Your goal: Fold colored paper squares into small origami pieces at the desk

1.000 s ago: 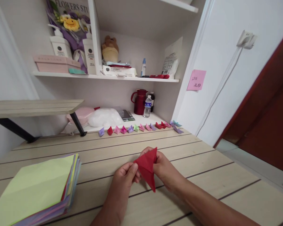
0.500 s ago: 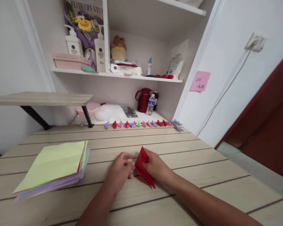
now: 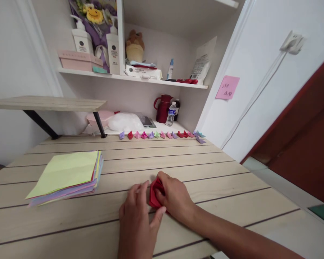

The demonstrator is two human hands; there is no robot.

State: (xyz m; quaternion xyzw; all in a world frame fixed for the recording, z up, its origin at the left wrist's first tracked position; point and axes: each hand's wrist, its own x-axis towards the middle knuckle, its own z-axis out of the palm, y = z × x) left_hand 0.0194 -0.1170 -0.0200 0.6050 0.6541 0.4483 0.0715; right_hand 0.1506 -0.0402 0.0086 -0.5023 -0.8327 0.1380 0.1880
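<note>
Folded red paper (image 3: 153,196) rests low over the wooden table, partly hidden by my hands. My right hand (image 3: 175,198) grips it from the right, with the thumb pushed into its opening between the layers. My left hand (image 3: 140,208) is at the paper's left side, fingers apart, its thumb near the lower edge; whether it touches the paper I cannot tell. To the left lies a stack of coloured paper sheets (image 3: 64,172) with a yellow-green one on top. Along the table's back edge runs a row of small folded paper pieces (image 3: 151,135) in several colours.
A raised wooden shelf (image 3: 48,103) on black legs stands at the back left. Behind the table, a white cabinet shelf (image 3: 140,80) holds bottles and boxes; below it are a dark red jug (image 3: 163,109) and a water bottle (image 3: 171,115). A pink note (image 3: 227,87) sticks to the wall.
The red paper has turned from an upright flat shape to one spread open at the thumb, lower down. My left hand has opened and moved toward the paper's lower left. The camera view has tilted down.
</note>
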